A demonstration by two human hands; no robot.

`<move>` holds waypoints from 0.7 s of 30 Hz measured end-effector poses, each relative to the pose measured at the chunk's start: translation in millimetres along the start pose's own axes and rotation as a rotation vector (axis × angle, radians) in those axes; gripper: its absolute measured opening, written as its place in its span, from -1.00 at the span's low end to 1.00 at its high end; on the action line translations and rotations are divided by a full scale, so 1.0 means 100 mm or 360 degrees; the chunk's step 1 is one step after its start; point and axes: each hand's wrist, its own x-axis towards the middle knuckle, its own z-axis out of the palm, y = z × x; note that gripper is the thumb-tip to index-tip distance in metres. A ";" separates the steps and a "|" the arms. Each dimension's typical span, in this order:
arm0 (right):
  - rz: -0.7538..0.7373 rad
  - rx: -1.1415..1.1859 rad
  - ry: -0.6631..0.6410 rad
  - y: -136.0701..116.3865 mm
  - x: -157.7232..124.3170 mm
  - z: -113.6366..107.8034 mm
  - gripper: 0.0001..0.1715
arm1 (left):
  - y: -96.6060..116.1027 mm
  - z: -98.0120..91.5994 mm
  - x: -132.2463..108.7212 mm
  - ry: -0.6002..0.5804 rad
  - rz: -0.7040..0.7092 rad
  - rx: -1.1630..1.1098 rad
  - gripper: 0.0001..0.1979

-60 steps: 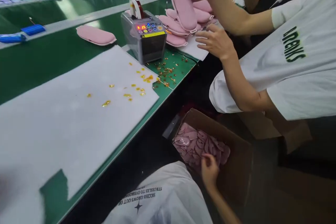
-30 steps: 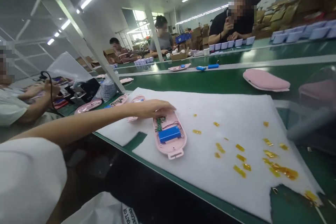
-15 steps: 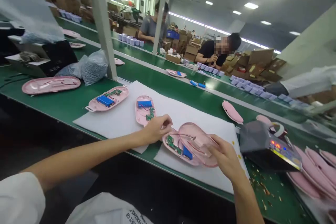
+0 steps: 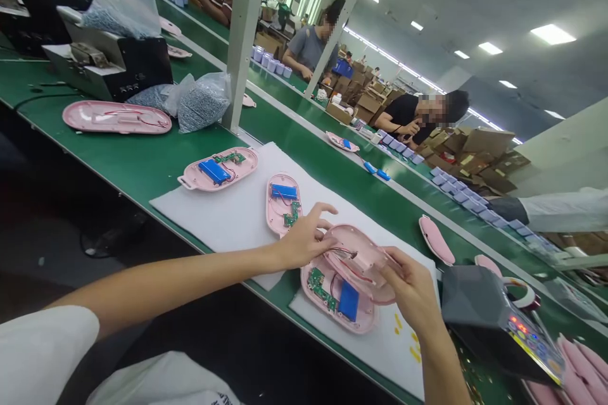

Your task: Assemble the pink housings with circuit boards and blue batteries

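Note:
My right hand [image 4: 412, 288] is shut on a pink plastic case half [image 4: 363, 262], lifting it by its rim. Thin red and black wires run from that half to the lower pink case half [image 4: 365, 310], which holds a green circuit board [image 4: 318, 288] and a blue battery [image 4: 348, 300]. My left hand [image 4: 304, 238] hovers beside the raised half, fingers apart, thumb near its rim. Beyond it, two more open pink cases [image 4: 249, 161] [image 4: 274, 196] with blue batteries lie on the white foam sheet [image 4: 228, 221].
The green conveyor bench [image 4: 114, 155] holds a pink case shell [image 4: 116, 117], a bag of grey granules [image 4: 204, 101] and a grey tape dispenser [image 4: 479, 307]. Pink cases [image 4: 582, 370] are stacked at the lower right. Co-workers sit along the far bench.
My left hand's fingers have spread from their pinch near the wires. The view has turned slightly left, and my right hand still holds the raised pink half.

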 end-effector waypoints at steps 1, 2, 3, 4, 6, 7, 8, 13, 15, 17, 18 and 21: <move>-0.0017 -0.0137 0.0047 -0.05 0.03 0.04 -0.54 | 0.00 0.02 0.00 -0.0002 -0.0038 -0.0054 -0.65; -0.0043 -0.0262 0.0080 -0.09 0.07 0.09 -0.55 | 0.01 0.03 -0.01 -0.0002 -0.0051 -0.0076 -0.69; -0.0071 -0.0365 0.0090 -0.14 0.11 0.14 -0.57 | 0.01 0.05 -0.01 0.0008 -0.0055 -0.0068 -0.72; -0.0095 -0.0443 0.0082 -0.18 0.16 0.20 -0.59 | 0.02 0.06 -0.02 0.0023 -0.0058 -0.0050 -0.73; -0.0102 -0.0542 0.0036 -0.23 0.25 0.30 -0.66 | 0.03 0.08 -0.01 0.0048 -0.0059 -0.0012 -0.73; -0.0087 -0.0563 0.0016 -0.25 0.30 0.34 -0.69 | 0.03 0.08 0.01 0.0043 -0.0056 0.0002 -0.72; -0.0073 -0.0564 0.0008 -0.26 0.34 0.37 -0.70 | 0.04 0.08 0.03 0.0023 -0.0055 0.0019 -0.71; -0.0075 -0.0554 0.0013 -0.31 0.35 0.34 -0.84 | 0.11 0.06 0.16 -0.0210 -0.0110 0.0466 -0.76; -0.0102 -0.0424 0.0106 -0.19 0.25 0.22 -0.88 | 0.12 0.07 0.22 -0.0290 -0.0138 0.0594 -0.72; -0.0051 -0.0116 0.0542 0.09 0.03 0.03 -0.77 | 0.10 0.07 0.26 -0.0326 -0.0183 0.0652 -0.70; 0.0025 0.0042 0.0851 0.29 -0.13 -0.09 -0.71 | 0.09 0.07 0.27 -0.0336 -0.0210 0.0674 -0.69; 0.0333 0.0232 0.1526 0.94 -0.63 -0.49 -0.55 | 0.03 0.08 0.27 -0.0356 -0.0263 0.0687 -0.64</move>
